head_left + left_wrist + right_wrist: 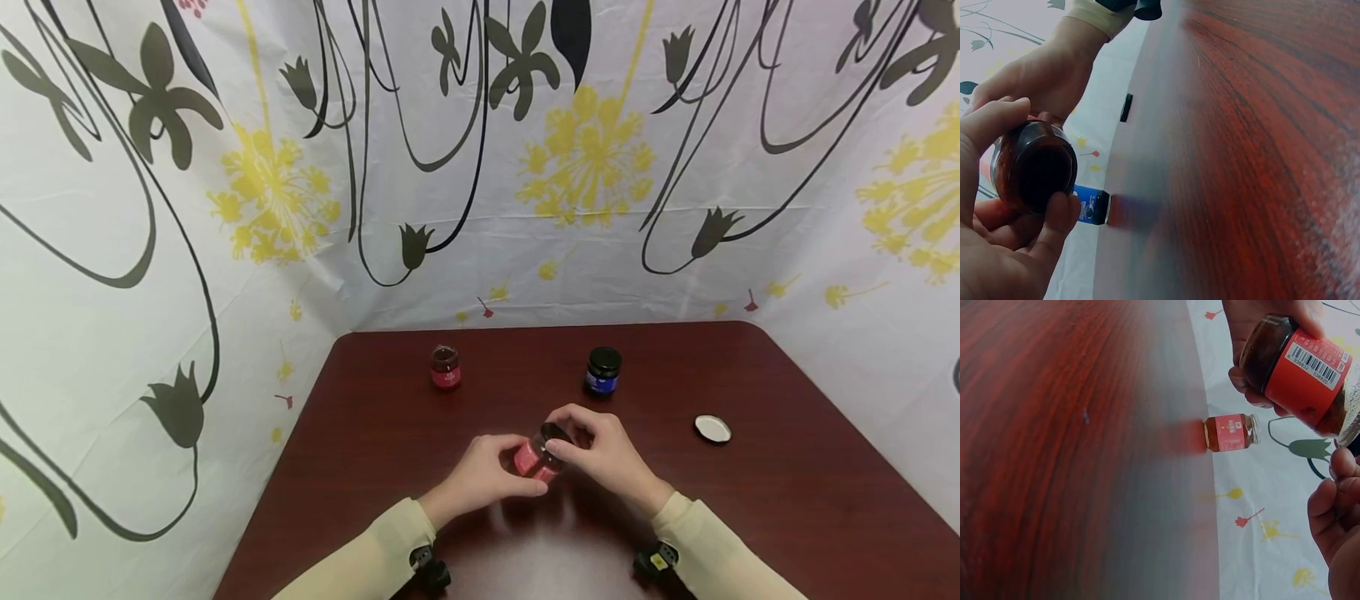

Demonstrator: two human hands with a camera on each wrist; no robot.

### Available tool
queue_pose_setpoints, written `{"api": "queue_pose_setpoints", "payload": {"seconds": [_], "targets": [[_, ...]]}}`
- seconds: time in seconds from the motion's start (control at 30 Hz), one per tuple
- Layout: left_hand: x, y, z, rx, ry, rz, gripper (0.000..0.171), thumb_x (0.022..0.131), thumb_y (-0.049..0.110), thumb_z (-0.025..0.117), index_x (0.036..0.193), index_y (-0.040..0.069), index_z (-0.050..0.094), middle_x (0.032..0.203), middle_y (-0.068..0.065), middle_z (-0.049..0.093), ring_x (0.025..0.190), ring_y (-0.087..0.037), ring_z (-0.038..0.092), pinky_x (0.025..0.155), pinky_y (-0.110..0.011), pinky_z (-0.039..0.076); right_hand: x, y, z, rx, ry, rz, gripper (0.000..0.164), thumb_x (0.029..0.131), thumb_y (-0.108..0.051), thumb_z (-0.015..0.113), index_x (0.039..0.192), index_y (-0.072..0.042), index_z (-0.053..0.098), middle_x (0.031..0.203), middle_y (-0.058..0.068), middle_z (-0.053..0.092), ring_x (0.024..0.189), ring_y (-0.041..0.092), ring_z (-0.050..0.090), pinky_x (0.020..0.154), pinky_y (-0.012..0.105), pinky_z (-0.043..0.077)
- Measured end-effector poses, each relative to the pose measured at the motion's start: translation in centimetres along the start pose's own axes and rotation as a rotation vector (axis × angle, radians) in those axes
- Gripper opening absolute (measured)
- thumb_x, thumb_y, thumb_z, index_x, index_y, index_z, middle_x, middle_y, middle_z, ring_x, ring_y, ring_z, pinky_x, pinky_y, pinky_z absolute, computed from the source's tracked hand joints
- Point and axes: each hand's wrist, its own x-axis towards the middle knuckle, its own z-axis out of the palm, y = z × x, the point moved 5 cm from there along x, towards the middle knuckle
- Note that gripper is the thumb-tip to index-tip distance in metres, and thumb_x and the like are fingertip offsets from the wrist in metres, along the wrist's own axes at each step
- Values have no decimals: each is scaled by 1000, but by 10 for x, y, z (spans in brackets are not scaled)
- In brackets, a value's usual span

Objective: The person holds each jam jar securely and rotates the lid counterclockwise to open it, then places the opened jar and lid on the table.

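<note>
Dark-filled jar (529, 459) in left hand (483, 473), lidless jar (446, 372), blue-labelled jar (602, 372) behind

A lidless, red-labelled glass jar (446, 371) is stood upright at the left rear of the reddish-brown worktop (382, 433); a black-capped, blue-labelled jar (602, 380) is placed rightward. Farther right, an upturned, white-lined lid (712, 429) is laid. Flower-printed white cloth (465, 196) is hung behind.
</note>
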Motion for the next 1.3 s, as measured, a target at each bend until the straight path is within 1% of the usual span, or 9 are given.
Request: {"api": "queue_pose_setpoints", "payload": {"seconds": [0.17, 0.47, 0.73, 1.17, 1.3], "targets": [[0, -2, 0, -1, -13, -1, 48, 73, 44, 89, 114, 25, 72, 96, 13, 71, 84, -6, 67, 72, -26, 55, -1, 1, 1, -1, -3, 0, 23, 90, -27, 78, 110, -32, 68, 71, -12, 54, 56, 9, 46, 49, 24, 37], [-2, -2, 1, -7, -33, -26, 50, 74, 45, 89, 116, 24, 72, 96, 13, 71, 84, -6, 68, 73, -26, 55, -4, 1, 2, -3, -21, 13, 23, 90, -28, 78, 110, -32, 68, 72, -11, 55, 57, 9, 48, 49, 24, 39], [-3, -2, 3, -9, -53, -27, 47, 74, 41, 89, 115, 25, 73, 96, 13, 71, 84, -6, 68, 73, -25, 54, -7, 2, 2, -9, -32, 19, 22, 91, -28, 77, 111, -31, 68, 73, -11, 57, 58, 9, 49, 50, 25, 40], [-2, -6, 5, -8, -69, -31, 48, 74, 47, 88, 115, 27, 72, 95, 13, 71, 83, -7, 66, 71, -25, 54, -9, 7, 0, -17, -64, 46, 23, 91, -31, 76, 112, -33, 67, 75, -9, 58, 59, 9, 50, 51, 25, 41], [-2, -5, 6, -9, -71, -23, 48, 74, 46, 88, 115, 25, 73, 94, 13, 71, 82, -6, 66, 71, -25, 53, -10, 7, 0, -17, -68, 45, 23, 91, -32, 76, 113, -33, 67, 76, -9, 58, 60, 9, 50, 50, 25, 41]]}}
